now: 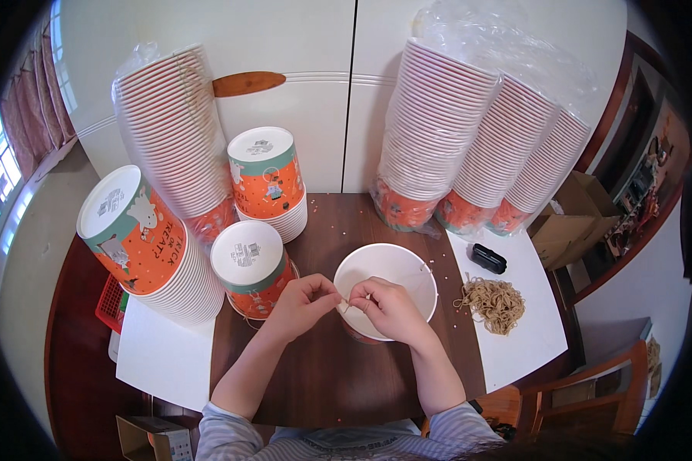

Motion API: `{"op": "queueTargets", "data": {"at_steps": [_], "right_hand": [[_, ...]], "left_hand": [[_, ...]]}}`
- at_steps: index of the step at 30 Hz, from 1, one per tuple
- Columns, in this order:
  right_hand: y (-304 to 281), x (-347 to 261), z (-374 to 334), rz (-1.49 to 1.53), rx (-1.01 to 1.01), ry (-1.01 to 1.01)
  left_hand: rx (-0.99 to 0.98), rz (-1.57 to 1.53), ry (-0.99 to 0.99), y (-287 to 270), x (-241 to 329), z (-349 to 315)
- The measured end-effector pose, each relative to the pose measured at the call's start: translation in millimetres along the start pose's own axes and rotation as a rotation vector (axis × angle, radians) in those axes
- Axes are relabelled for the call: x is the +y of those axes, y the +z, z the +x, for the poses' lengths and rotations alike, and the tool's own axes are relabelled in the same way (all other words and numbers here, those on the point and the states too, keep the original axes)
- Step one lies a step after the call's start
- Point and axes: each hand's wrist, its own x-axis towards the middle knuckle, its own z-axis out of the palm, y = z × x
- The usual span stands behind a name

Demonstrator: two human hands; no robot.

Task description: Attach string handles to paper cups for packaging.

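An open paper bucket (417,270) with a white inside stands upright on the brown table in front of me. At its near left rim, my left hand (306,306) is closed in a pinch on a thin tan string (344,305). My right hand (390,309) reaches over the bucket's near rim and pinches the same string, close to the left fingertips. Exactly how the string runs at the rim is hidden by the fingers. Beside my left hand, an orange and green bucket (260,298) sits upside down, with a loop of string hanging near its lower edge.
A heap of tan strings (496,306) and a small black object (488,259) lie on white board at right. Upside-down bucket stacks (152,238) (269,180) stand left. Plastic-wrapped bucket stacks (169,131) (438,115) lean at the back. Small paper bits dot the table.
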Motion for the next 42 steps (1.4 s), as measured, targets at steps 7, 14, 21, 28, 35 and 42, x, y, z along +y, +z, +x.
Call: {"op": "queueTargets", "data": {"at_steps": [7,14,21,28,35,42], "right_hand": [[0.0,1.7,-0.7,0.014,0.041,0.016],[-0.2,2.2,-0.3,0.02,0.05,-0.022],[1.0,4.6,-0.9,0.025,0.043,-0.033],[-0.9,6.2,-1.6,0.022,0.041,-0.016],[0.6,4.9,0.1,0.001,0.034,-0.02],[-0.6,4.4,-0.8,-0.018,0.003,-0.013]], "left_hand": [[-0.114,-0.278,-0.178,1.8,15.7,-1.4],[-0.099,-0.073,-0.157,5.7,4.3,-2.1],[-0.023,0.012,-0.077,11.4,-2.9,-1.1],[-0.013,0.012,-0.064,16.5,5.1,-1.1],[0.024,0.048,-0.043,14.4,-1.8,-0.2],[0.041,0.071,-0.059,13.5,-6.0,0.1]]}}
